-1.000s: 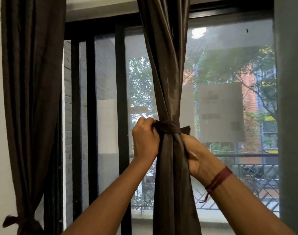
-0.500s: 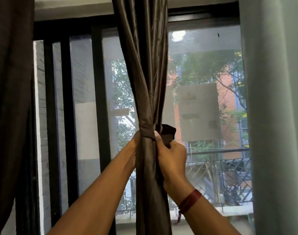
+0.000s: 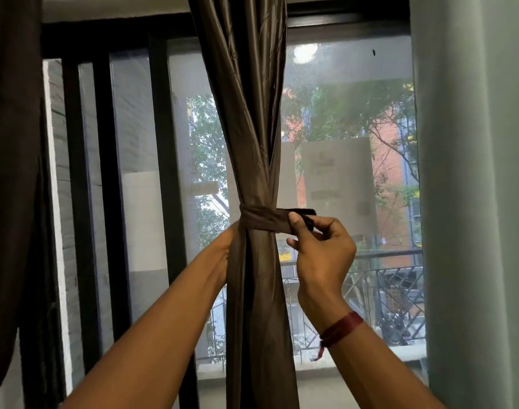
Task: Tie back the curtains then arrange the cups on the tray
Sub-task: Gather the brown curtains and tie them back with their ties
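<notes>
Step 1 of 2 — curtain [image 3: 246,128] half tied. R hand [image 3: 323,255] pinches tie [image 3: 258,221] end; L hand [image 3: 224,246] behind curtain, grip can't be told. Next: fasten end snug, w/o slack.

A pale sill [image 3: 355,391] runs along the foot of the window [image 3: 341,128] — only a strip of it shows, at the bottom edge. The curtain [image 3: 252,113] hangs in front of it and passes out of view — whether cloth touches sill cannot be told.
</notes>
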